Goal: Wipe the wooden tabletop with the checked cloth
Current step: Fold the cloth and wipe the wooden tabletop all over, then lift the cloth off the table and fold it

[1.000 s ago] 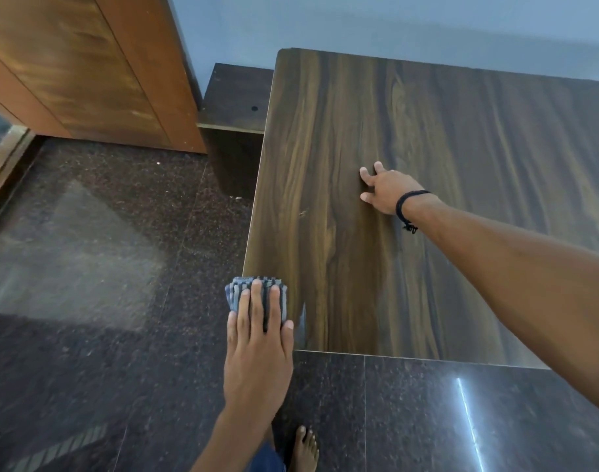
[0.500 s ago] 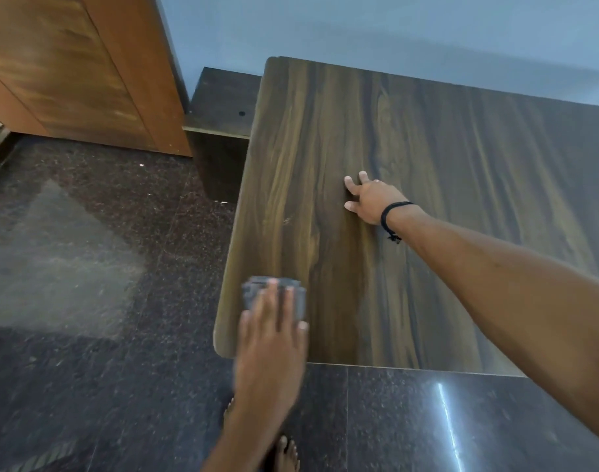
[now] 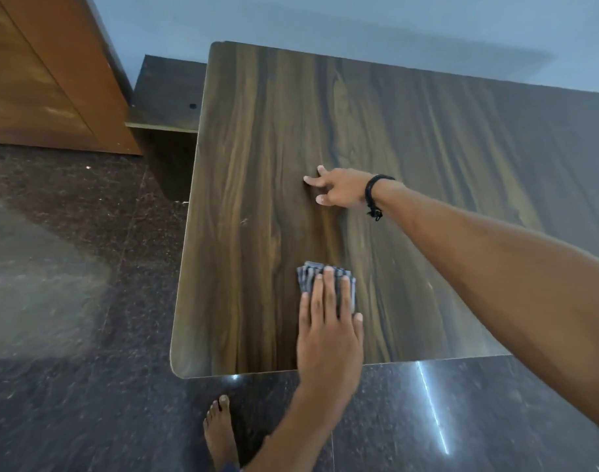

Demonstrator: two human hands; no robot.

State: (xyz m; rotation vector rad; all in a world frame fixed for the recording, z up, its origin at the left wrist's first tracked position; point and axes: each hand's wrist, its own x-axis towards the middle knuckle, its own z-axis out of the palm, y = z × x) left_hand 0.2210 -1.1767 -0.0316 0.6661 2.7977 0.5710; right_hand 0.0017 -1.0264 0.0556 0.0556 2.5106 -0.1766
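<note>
Since a second ago my left hand (image 3: 329, 338) has slid the checked cloth (image 3: 307, 279) in from the left edge of the table (image 3: 257, 199), where it sat half over the side. It is now well onto the wood, near the front edge. The cloth is folded into a small thick pad and lies flat. My fingers (image 3: 328, 291) lie straight and close together on top of it, pressing it down, with the thumb out to the right just beside the pad; nothing curls round it.

My right hand (image 3: 342, 190) is propped further back on the table, fingers spread and relaxed with the tips touching the wood, holding nothing; it has hardly shifted. A black band (image 3: 371, 192) circles that wrist.

My bare foot (image 3: 220, 434) stands on the dark speckled floor (image 3: 70, 403) in front of the table's near-left corner. A low dark shelf (image 3: 168, 93) sits beside the far-left corner, with a brown wooden door (image 3: 46, 80) left of it.
</note>
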